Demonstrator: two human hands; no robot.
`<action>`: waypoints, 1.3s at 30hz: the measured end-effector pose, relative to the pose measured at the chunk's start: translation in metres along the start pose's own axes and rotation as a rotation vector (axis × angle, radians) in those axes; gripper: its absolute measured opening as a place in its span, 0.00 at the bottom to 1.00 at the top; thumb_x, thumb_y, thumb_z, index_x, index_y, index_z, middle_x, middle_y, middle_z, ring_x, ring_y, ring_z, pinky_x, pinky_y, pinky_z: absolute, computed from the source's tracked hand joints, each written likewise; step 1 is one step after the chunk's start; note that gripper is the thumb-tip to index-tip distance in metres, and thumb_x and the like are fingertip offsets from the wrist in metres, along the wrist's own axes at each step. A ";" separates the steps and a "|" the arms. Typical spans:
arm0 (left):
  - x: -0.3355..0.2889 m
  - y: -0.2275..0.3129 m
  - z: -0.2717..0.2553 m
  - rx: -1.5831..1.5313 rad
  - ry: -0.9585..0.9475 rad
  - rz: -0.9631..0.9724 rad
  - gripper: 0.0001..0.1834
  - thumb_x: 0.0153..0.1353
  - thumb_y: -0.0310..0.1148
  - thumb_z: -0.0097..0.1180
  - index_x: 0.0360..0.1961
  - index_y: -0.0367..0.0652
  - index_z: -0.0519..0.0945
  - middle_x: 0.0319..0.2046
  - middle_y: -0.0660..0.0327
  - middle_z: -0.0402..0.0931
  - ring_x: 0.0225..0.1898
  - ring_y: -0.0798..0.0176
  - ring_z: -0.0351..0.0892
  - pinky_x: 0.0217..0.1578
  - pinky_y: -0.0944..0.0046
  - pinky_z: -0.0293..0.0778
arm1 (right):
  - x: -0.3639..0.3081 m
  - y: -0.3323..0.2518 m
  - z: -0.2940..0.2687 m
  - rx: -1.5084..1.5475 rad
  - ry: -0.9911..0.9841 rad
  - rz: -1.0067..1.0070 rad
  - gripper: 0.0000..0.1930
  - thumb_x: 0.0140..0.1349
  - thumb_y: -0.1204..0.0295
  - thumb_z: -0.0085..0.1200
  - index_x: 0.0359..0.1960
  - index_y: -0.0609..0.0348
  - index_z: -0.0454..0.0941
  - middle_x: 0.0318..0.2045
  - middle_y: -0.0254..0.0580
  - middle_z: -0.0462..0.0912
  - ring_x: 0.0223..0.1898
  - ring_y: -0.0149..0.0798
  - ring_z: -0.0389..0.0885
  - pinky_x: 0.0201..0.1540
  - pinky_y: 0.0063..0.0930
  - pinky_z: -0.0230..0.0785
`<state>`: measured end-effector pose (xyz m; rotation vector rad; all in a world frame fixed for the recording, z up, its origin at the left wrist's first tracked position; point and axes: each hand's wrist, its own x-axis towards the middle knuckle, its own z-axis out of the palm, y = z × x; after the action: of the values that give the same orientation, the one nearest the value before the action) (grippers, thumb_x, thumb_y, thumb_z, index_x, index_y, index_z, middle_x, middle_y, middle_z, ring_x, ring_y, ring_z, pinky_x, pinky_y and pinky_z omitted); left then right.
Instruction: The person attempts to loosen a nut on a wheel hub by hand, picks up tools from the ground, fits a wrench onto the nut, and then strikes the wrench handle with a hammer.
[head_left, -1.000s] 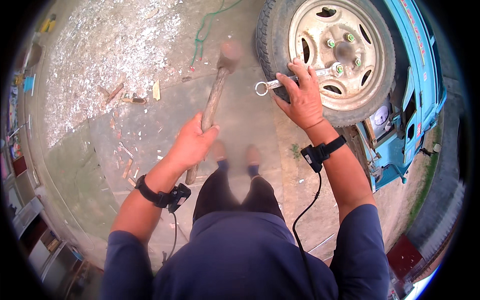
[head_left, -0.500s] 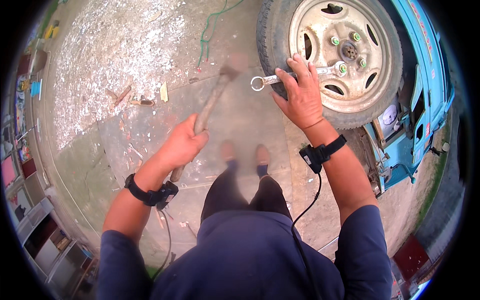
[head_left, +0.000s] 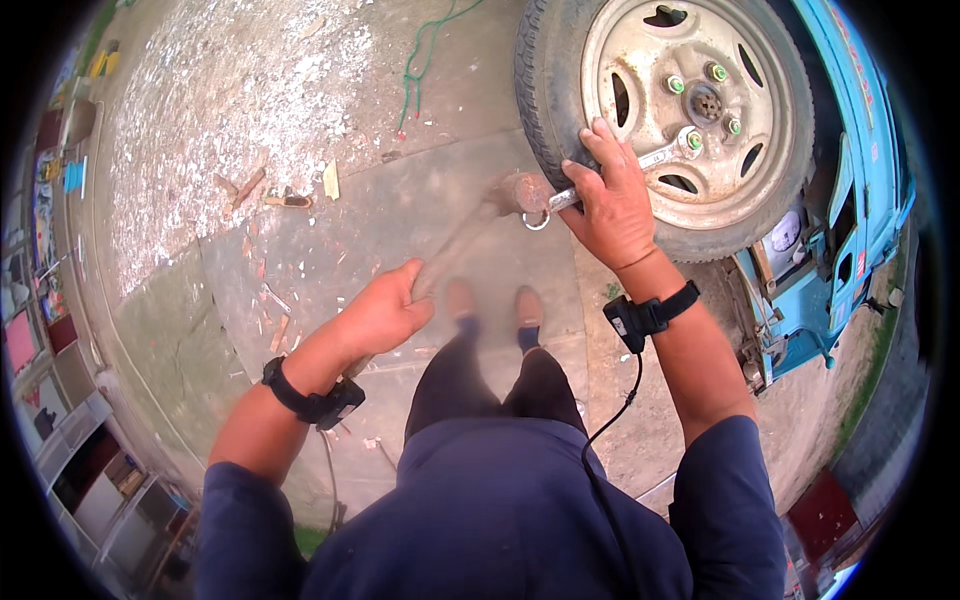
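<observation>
My left hand [head_left: 377,315] is closed round the wooden handle of a hammer [head_left: 526,192], whose rusty head is smeared by motion. The head overlaps the free ring end of a wrench [head_left: 569,198]; whether they touch I cannot tell. My right hand [head_left: 613,210] grips the wrench's shank, fingers over it and resting by the tyre [head_left: 553,110]. The other end of the wrench sits round a lug nut on the cream steel wheel [head_left: 640,110]. More nuts with green centres ring the hub.
A light-blue vehicle body [head_left: 872,150] stands at the right, beside the wheel. Wood scraps [head_left: 290,201] and white flakes [head_left: 230,90] litter the concrete at the left. A green cord [head_left: 412,78] lies at the far side. My feet [head_left: 528,305] stand below the hammer.
The hammer has swung to the right, its head now at the wrench's free end. That end has shifted nearer to me. My right hand stays on the wrench.
</observation>
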<state>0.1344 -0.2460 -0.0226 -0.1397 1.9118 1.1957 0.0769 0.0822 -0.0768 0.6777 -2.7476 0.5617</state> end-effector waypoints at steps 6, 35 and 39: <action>0.004 0.012 -0.025 -0.231 0.146 -0.103 0.06 0.67 0.29 0.54 0.41 0.43 0.69 0.22 0.68 0.68 0.14 0.74 0.66 0.15 0.68 0.64 | -0.006 0.000 -0.002 0.044 -0.025 -0.016 0.23 0.41 0.73 0.70 0.44 0.51 0.81 0.63 0.44 0.71 0.70 0.50 0.66 0.71 0.49 0.61; -0.018 -0.020 0.042 -0.455 0.272 -0.150 0.07 0.67 0.26 0.54 0.44 0.42 0.71 0.21 0.68 0.68 0.14 0.75 0.65 0.14 0.68 0.63 | -0.011 0.009 0.002 -0.012 -0.010 0.000 0.17 0.51 0.72 0.61 0.45 0.46 0.79 0.62 0.36 0.74 0.70 0.45 0.67 0.73 0.46 0.57; -0.020 -0.025 0.065 -0.438 0.173 -0.166 0.09 0.67 0.27 0.55 0.45 0.41 0.71 0.20 0.68 0.68 0.15 0.74 0.66 0.15 0.67 0.65 | -0.008 0.008 -0.030 -0.016 -0.224 -0.025 0.34 0.46 0.64 0.71 0.59 0.41 0.74 0.70 0.35 0.66 0.74 0.43 0.58 0.75 0.52 0.50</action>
<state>0.1982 -0.2155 -0.0369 -0.6417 1.7137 1.5090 0.0846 0.1050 -0.0558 0.8162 -2.9408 0.4845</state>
